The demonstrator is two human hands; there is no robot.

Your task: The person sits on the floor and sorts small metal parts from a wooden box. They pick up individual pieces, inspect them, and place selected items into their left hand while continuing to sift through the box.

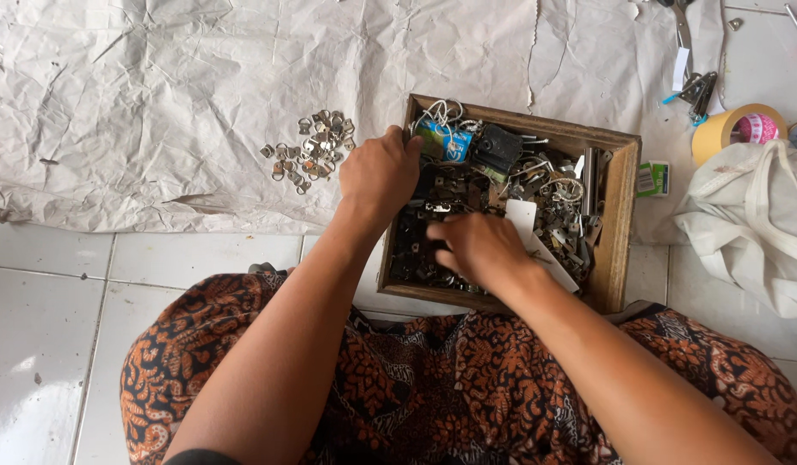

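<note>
Small metal hardware is being sorted in the shallow wooden box (620, 202) on the floor; left hand (379, 172) and right hand (478, 248) are curled in it, grasp hidden. Matching silver hangers (311, 148) are piled beside it on crumpled paper (157, 103).

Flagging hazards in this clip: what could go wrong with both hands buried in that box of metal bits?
1. The left hand and right hand dig bare among jumbled metal hardware in the shallow wooden box; edges might scratch.
2. The small pile of silvery metal hangers lies loose on crumpled white paper; a knock could scatter it.
</note>
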